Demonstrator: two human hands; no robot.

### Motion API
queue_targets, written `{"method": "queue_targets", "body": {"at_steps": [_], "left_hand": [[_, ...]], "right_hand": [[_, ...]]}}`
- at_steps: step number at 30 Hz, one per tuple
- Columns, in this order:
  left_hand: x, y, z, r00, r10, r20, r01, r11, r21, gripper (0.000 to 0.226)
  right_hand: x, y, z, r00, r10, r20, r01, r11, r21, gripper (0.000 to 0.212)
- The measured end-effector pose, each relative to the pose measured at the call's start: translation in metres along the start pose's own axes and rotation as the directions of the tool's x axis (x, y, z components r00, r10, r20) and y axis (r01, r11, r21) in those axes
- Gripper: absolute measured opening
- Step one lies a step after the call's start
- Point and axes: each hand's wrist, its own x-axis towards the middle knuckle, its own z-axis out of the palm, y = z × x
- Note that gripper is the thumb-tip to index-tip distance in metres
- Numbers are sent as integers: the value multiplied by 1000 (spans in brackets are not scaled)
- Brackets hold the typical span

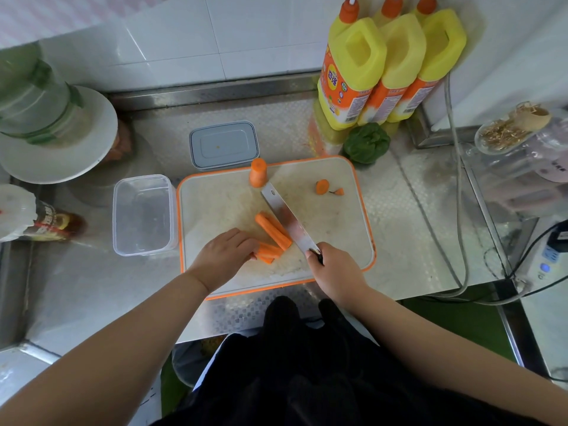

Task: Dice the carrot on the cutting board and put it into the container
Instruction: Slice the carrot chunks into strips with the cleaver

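Observation:
A white cutting board (338,229) with an orange rim lies on the steel counter. Several carrot sticks (273,232) lie near its middle. My left hand (222,256) presses on the sticks' near ends. My right hand (335,272) grips the handle of a knife (289,221), its blade resting along the right side of the sticks. A carrot stump (258,173) stands upright at the board's far edge. A carrot end slice (322,187) and a small tip lie at the far right. A clear empty container (141,215) sits left of the board.
The container's lid (223,145) lies behind the board. Three yellow bottles (387,63) and a green pepper (365,142) stand at the back right. A white plate with a bottle (58,130) is at the left. Cables (461,210) and a power strip run along the right.

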Motion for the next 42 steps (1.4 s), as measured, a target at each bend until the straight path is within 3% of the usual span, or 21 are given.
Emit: {"method": "queue_targets", "body": {"at_steps": [4, 12, 21, 28, 31, 34, 39, 42], "left_hand": [[25, -7, -4, 989, 4, 145, -6, 1000, 15, 6], [29, 4, -13, 929, -100, 356, 66, 992, 107, 56], [25, 3, -10, 938, -63, 341, 36, 996, 84, 41], [25, 2, -11, 919, -149, 365, 120, 988, 101, 32], [25, 9, -15, 886, -247, 392, 202, 967, 153, 47], [27, 31, -15, 800, -379, 466, 313, 925, 215, 62], [30, 54, 0, 809, -482, 336, 423, 875, 236, 38], [27, 51, 2, 848, -451, 278, 397, 889, 230, 29]], "right_hand": [[0, -1, -1, 1000, 1, -1, -1, 1000, -26, 40], [-2, 1, -3, 1000, -11, -15, 11, 1000, -29, 41], [-3, -3, -5, 1000, -30, -6, 30, 999, -44, 41], [-1, -4, -3, 999, -41, 21, 42, 998, -39, 37], [-1, -6, -3, 999, -41, 24, 42, 998, -40, 40], [0, -7, -3, 999, -21, 26, 22, 999, -35, 40], [1, -8, -1, 999, 0, 43, 1, 1000, -5, 38], [1, -8, 0, 999, -8, 51, 9, 1000, -19, 39]]}}
